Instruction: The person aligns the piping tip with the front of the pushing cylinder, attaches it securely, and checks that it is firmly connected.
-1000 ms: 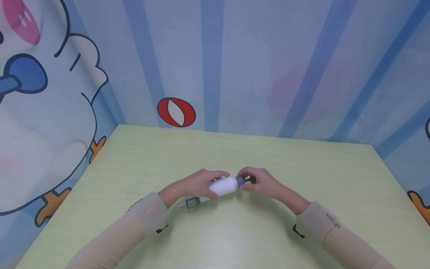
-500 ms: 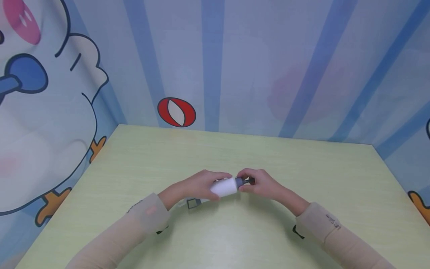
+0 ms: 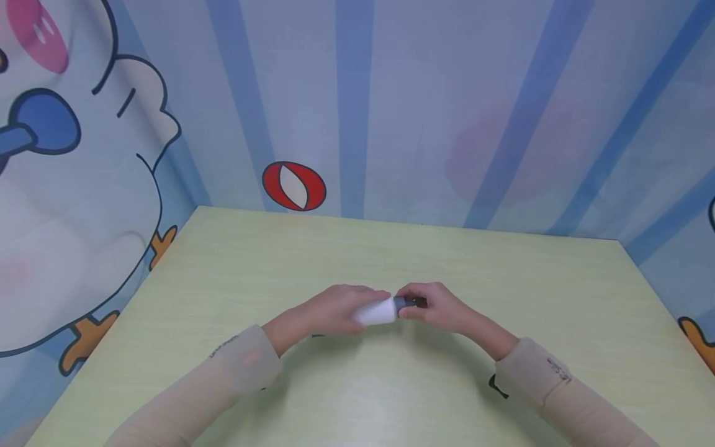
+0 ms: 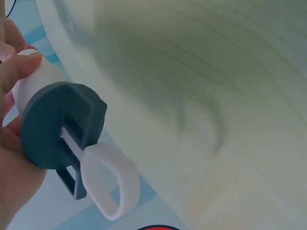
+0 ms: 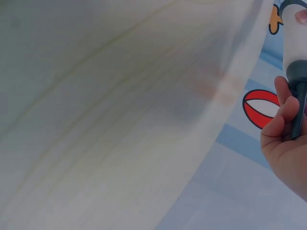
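Note:
A syringe with a white barrel [image 3: 376, 312] is held slightly above the table. My left hand [image 3: 335, 309] grips the barrel from the left, fingers on the far side and thumb on the near side. Its dark grey flange [image 4: 41, 129] and white ring handle [image 4: 129, 189] show in the left wrist view; in the head view they are mostly behind my left hand. At the right end, my right hand [image 3: 438, 305] pinches the dark grey cone-shaped tip [image 5: 298, 72], and the thin nozzle [image 5: 300, 110] runs back between the fingers.
The pale yellow-green table [image 3: 357, 254] extends around both hands. Behind it rises a blue striped backdrop [image 3: 413, 124] with a printed red ball [image 3: 294, 186], and a large cartoon figure [image 3: 72, 198] is printed on the left side.
My left hand has rolled over the syringe, so the flange and ring handle are hidden from the head view. The tip end has shifted slightly right and nearer. My right hand keeps its pinch.

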`<action>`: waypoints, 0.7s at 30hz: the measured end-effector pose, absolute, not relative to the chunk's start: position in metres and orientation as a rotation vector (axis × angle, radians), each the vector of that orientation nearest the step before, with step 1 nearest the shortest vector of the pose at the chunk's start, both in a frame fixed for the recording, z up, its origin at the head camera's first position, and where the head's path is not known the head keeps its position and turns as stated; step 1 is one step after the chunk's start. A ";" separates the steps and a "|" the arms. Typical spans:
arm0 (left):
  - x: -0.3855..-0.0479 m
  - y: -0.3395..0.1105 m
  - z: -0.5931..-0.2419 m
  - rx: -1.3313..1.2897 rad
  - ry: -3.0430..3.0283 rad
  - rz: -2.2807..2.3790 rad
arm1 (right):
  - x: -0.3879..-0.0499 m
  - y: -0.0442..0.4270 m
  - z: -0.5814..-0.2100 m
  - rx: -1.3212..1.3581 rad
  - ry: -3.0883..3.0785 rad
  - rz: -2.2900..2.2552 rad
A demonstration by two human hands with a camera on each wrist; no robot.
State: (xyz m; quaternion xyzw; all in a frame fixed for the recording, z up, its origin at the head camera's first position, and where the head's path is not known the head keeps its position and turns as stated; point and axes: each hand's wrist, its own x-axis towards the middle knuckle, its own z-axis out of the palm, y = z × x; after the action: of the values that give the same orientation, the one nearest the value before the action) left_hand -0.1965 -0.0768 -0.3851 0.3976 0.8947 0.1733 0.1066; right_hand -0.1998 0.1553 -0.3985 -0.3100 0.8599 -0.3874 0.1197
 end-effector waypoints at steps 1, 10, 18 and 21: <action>-0.196 -0.077 -0.385 1.190 2.648 0.492 | -0.200 0.156 -0.399 -0.908 2.513 -1.134; -0.194 -0.075 -0.382 1.298 2.735 0.356 | -0.199 0.156 -0.398 -0.839 2.486 -1.203; -0.197 -0.075 -0.381 1.192 2.669 0.485 | -0.197 0.156 -0.396 -0.878 2.527 -1.218; -0.199 -0.076 -0.383 1.166 2.638 0.540 | -0.195 0.155 -0.396 -0.892 2.548 -1.230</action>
State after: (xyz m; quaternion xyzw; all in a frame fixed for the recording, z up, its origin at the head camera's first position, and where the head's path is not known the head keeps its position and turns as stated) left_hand -0.1988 -0.0757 -0.3827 0.3952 0.8943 0.1830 0.1033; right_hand -0.1950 0.1548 -0.3960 -0.2995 0.8556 -0.4130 0.0873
